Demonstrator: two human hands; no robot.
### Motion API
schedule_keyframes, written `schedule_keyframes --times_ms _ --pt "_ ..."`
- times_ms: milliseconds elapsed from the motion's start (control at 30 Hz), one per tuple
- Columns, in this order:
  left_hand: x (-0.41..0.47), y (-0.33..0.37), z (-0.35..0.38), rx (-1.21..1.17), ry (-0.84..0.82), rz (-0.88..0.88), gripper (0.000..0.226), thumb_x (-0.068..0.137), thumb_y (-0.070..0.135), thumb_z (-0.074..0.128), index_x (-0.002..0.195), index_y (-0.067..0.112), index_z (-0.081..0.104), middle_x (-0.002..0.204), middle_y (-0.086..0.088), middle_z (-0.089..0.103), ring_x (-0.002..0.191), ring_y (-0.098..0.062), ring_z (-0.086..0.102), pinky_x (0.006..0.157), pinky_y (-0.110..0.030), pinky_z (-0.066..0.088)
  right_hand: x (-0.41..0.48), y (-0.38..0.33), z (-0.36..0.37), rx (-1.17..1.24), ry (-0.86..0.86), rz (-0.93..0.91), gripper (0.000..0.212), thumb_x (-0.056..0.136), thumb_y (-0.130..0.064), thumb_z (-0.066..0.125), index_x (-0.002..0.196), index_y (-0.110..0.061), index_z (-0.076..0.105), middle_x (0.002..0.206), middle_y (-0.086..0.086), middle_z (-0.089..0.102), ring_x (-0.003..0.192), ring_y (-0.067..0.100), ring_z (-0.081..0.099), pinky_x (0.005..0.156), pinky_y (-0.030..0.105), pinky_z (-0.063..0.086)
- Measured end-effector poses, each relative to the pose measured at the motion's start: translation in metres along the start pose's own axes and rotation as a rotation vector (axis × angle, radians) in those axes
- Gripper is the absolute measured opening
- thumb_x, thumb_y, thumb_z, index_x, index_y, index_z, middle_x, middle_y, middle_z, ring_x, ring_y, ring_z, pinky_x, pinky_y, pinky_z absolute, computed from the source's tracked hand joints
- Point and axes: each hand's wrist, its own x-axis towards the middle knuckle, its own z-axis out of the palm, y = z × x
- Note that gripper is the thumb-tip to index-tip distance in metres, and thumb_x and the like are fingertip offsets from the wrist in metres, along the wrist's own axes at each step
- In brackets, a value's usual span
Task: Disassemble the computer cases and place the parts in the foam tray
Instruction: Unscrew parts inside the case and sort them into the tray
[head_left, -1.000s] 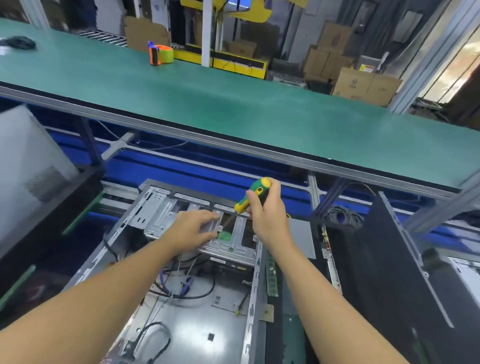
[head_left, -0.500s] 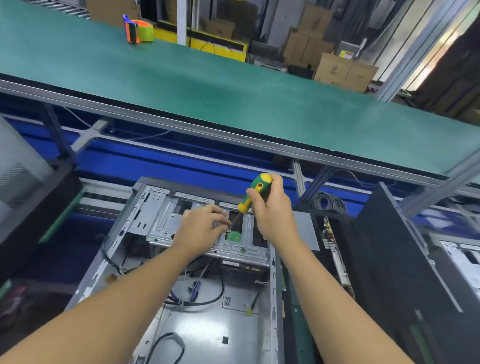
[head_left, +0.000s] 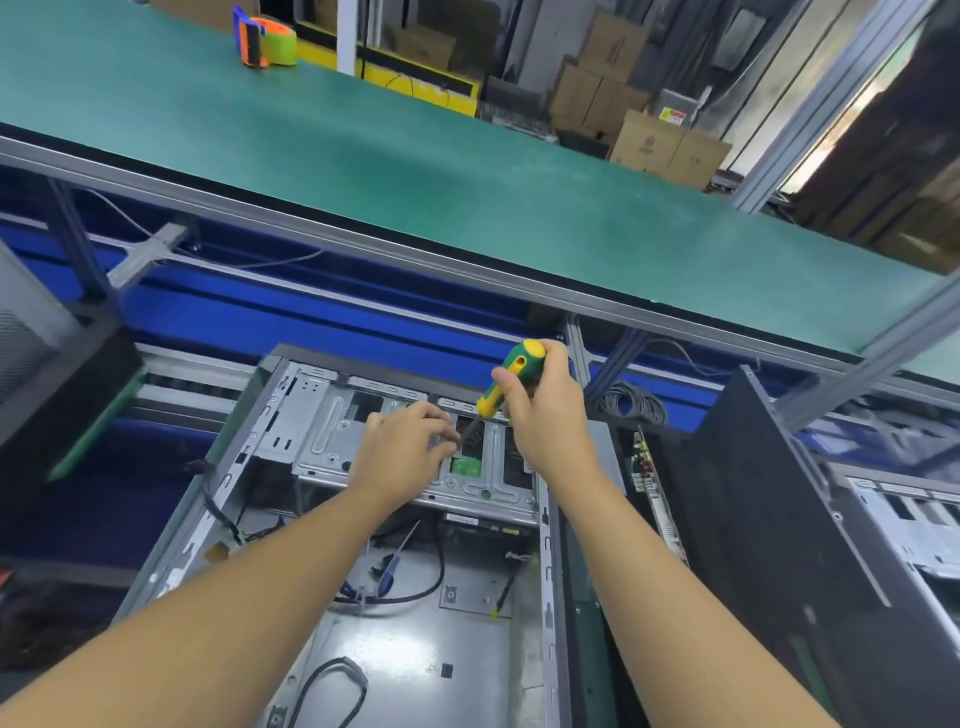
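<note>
An open grey computer case (head_left: 208, 499) lies below me with loose black cables on its floor. Across its far end runs a silver drive bracket (head_left: 332, 431). My right hand (head_left: 550, 415) grips a green and yellow screwdriver (head_left: 506, 379), tilted with its tip down on the bracket near a green patch (head_left: 467, 462). My left hand (head_left: 410, 447) rests on the bracket with its fingertips pinched around the screwdriver's tip. What lies under those fingertips is hidden. No foam tray is in view.
A long green workbench (head_left: 467, 166) crosses above the case, with an orange and green tape dispenser (head_left: 265, 39) at its far edge. A black case panel (head_left: 753, 519) stands at the right, another case (head_left: 904, 525) beyond it. Cardboard boxes (head_left: 665, 145) are stacked behind.
My left hand's fingers have drawn together at the screwdriver's tip. The right hand holds the screwdriver in the same place, slightly more upright. My head has tilted, so the view has shifted.
</note>
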Motion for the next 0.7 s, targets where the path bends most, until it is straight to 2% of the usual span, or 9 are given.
schedule_keyframes --times_ms 100,200,267,400,500,567,633,700 --pt "0.0 0.0 0.0 0.014 -0.004 -0.001 0.013 0.094 0.042 0.064 0.1 0.038 0.074 0.115 0.022 0.059 0.104 -0.004 0.055 0.086 -0.029 0.022 0.001 -0.005 0.0 -0.091 -0.021 -0.062 0.036 0.093 -0.041 0.068 0.107 -0.023 0.04 0.081 0.003 0.064 0.068 0.02 0.063 0.055 0.032 0.051" --pt "0.002 0.0 0.0 0.013 -0.009 -0.001 0.015 0.096 0.038 0.06 0.102 0.038 0.074 0.116 0.022 0.059 0.105 -0.005 0.055 0.087 -0.03 0.023 0.003 -0.014 0.0 -0.142 -0.024 -0.096 0.044 0.089 -0.043 0.072 0.099 -0.017 0.038 0.078 0.01 0.06 0.068 0.029 0.06 0.055 0.044 0.054" --pt "0.002 -0.001 0.0 -0.016 -0.005 -0.008 0.023 0.098 0.028 0.054 0.103 0.038 0.074 0.116 0.023 0.06 0.105 -0.003 0.055 0.086 -0.029 0.023 0.006 -0.02 -0.002 -0.183 -0.041 -0.097 0.046 0.089 -0.042 0.073 0.095 -0.015 0.035 0.075 0.011 0.058 0.067 0.032 0.059 0.056 0.049 0.053" --pt "0.001 -0.001 0.0 -0.058 0.01 -0.015 0.035 0.092 0.013 0.048 0.1 0.038 0.072 0.117 0.023 0.062 0.104 -0.002 0.055 0.084 -0.029 0.022 0.013 -0.027 -0.003 -0.294 -0.141 -0.094 0.042 0.091 -0.04 0.07 0.098 -0.019 0.034 0.078 0.006 0.057 0.077 0.03 0.056 0.054 0.036 0.046" --pt "0.001 -0.001 0.0 -0.014 -0.005 0.011 0.029 0.092 0.019 0.053 0.103 0.037 0.073 0.118 0.023 0.06 0.108 -0.003 0.053 0.085 -0.03 0.022 0.016 -0.03 -0.007 -0.299 -0.219 -0.056 0.036 0.094 -0.037 0.067 0.103 -0.022 0.035 0.086 0.007 0.059 0.079 0.029 0.056 0.057 0.034 0.043" --pt "0.002 -0.001 0.001 0.009 -0.016 0.024 0.024 0.092 0.028 0.056 0.105 0.038 0.073 0.119 0.024 0.059 0.111 -0.003 0.051 0.087 -0.032 0.023 0.018 -0.032 -0.015 -0.311 -0.292 -0.041 0.031 0.096 -0.035 0.065 0.106 -0.025 0.037 0.088 0.006 0.06 0.076 0.029 0.06 0.059 0.039 0.05" --pt "0.002 -0.002 0.001 0.014 -0.029 0.036 0.022 0.092 0.034 0.058 0.108 0.039 0.072 0.121 0.024 0.057 0.115 -0.004 0.049 0.092 -0.033 0.025 0.021 -0.036 -0.023 -0.312 -0.387 -0.039 0.026 0.096 -0.029 0.065 0.107 -0.028 0.041 0.09 0.002 0.063 0.076 0.026 0.063 0.067 0.046 0.056" --pt "0.002 -0.001 0.001 0.026 -0.04 0.04 0.021 0.092 0.039 0.06 0.11 0.038 0.072 0.122 0.024 0.057 0.116 -0.004 0.048 0.095 -0.035 0.027 0.027 -0.041 -0.031 -0.271 -0.477 -0.015 0.026 0.093 -0.018 0.066 0.108 -0.029 0.047 0.097 0.0 0.064 0.08 0.025 0.064 0.074 0.047 0.058"
